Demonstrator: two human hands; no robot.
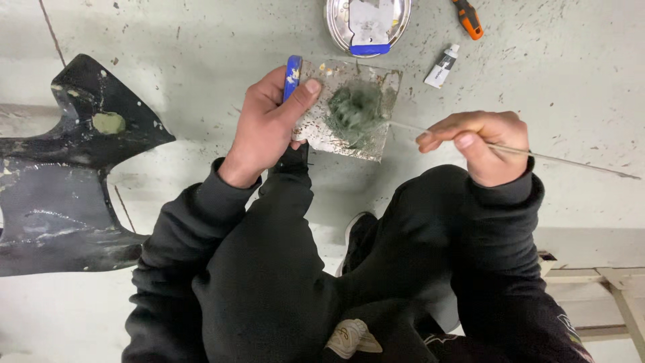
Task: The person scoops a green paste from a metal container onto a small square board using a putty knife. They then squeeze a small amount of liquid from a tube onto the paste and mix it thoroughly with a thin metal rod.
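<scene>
Above the person's bent knees, over a pale, speckled concrete floor (pixel 578 81), the left hand (pixel 265 128) gripped a wide metal spreader (pixel 346 107) by its blue handle (pixel 292 75), thumb pressed across the top edge and fingers curled beneath. The blade lay roughly flat, smeared with dried spots, and carried a blurred grey-green blob of filler (pixel 355 107) near its middle. The right hand (pixel 480 144) pinched a thin metal rod (pixel 571 161) between thumb and fingers; the rod's far end ran off to the right, and its near end reached into the blob on the blade.

Just beyond the spreader stood a round, shiny tin (pixel 336 30), open, with a second scraper (pixel 368 27) resting across it, its blue edge toward the person. To the right of the tin lay a small white tube (pixel 441 67) with a dark band and a white cap, tilted, well apart from the hands. Farther up right, an orange-and-black tool handle (pixel 468 18) lay at the frame's edge.

At the left, a black, scuffed body panel (pixel 47 202) rested on the floor, with a dull green patch (pixel 109 123) near its upper point. Both arms wore dark sleeves, and a pale shoe (pixel 349 338) showed at the bottom.
</scene>
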